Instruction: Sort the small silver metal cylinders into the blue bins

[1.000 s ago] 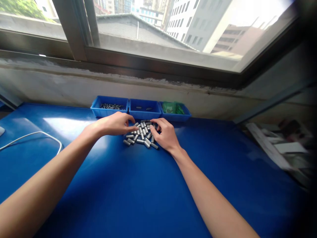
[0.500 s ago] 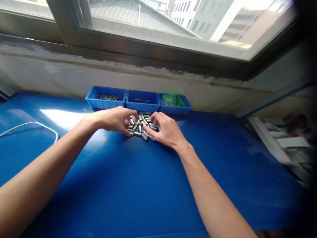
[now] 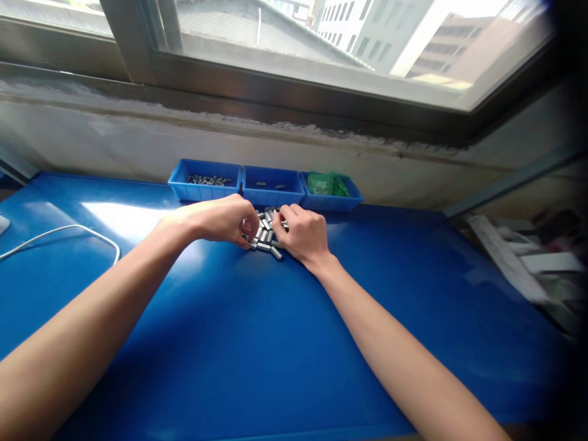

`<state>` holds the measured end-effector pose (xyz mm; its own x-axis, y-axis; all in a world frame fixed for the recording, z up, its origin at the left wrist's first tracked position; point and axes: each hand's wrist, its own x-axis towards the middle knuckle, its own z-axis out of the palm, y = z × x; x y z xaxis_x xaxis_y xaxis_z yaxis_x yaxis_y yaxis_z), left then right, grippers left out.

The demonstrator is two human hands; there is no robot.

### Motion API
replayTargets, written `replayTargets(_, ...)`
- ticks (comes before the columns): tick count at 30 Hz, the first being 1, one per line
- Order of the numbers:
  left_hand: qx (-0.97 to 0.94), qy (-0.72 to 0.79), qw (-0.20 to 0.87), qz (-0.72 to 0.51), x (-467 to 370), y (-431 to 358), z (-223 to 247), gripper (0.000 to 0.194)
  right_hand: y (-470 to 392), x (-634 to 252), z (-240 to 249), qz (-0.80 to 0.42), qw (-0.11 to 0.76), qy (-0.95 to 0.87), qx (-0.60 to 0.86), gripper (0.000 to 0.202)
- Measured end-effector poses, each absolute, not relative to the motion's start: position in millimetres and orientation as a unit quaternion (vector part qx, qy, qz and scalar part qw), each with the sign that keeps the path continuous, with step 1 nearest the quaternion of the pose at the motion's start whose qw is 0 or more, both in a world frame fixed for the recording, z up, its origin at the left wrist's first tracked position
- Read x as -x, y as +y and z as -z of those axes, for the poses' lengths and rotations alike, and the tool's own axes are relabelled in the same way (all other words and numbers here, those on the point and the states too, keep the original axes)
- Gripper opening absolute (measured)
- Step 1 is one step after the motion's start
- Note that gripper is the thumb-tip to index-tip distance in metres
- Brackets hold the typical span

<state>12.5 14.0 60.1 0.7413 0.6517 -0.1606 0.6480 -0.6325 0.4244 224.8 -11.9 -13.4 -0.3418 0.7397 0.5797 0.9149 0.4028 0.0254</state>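
Note:
Several short metal pieces (image 3: pixel 264 247) lie in a loose cluster on the blue table, in front of the bins. At the cluster's left side is my left hand (image 3: pixel 229 220), its fingers curled down around the edge pieces; what they hold, if anything, is hidden. My right hand (image 3: pixel 303 234) rests over the right side of the cluster with the fingers bent inward, touching or just above the pieces. Whether a piece is between those fingers cannot be made out.
Three blue bins stand against the wall: the left bin (image 3: pixel 204 191) with small screws, the middle bin (image 3: pixel 271 195) with two metal pieces, the right bin (image 3: pixel 333 202) with green bags. A white cable (image 3: pixel 68 228) lies at left. Assorted items sit beyond the table's right edge.
My right hand has turned and curled its fingers more, covering the cluster's right side. My left hand's fingers have drawn closer together. The whole view has shifted slightly.

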Motion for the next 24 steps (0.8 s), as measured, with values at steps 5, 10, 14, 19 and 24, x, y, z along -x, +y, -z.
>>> replayTargets(5,-0.919,0.335,0.206,-0.002,-14,14,-57,0.012,-8,-225,14,0.177,0.301,-0.784,0.514,0.036)
replayTargets(10,-0.924,0.325,0.2,0.018,-16,12,-56,0.01,-15,-229,12,0.173,0.343,-0.803,0.456,0.034)
replayTargets(14,-0.926,0.321,0.19,0.05,-15,9,-60,0.01,-18,-226,11,0.191,0.309,-0.862,0.355,0.027)
replayTargets(19,-0.919,0.341,0.192,0.053,-9,8,-72,0.014,-15,-221,13,0.222,0.296,-0.866,0.338,0.03)
replayTargets(24,-0.912,0.361,0.192,0.024,-6,7,-83,0.021,-13,-219,14,0.226,0.316,-0.837,0.386,0.035)
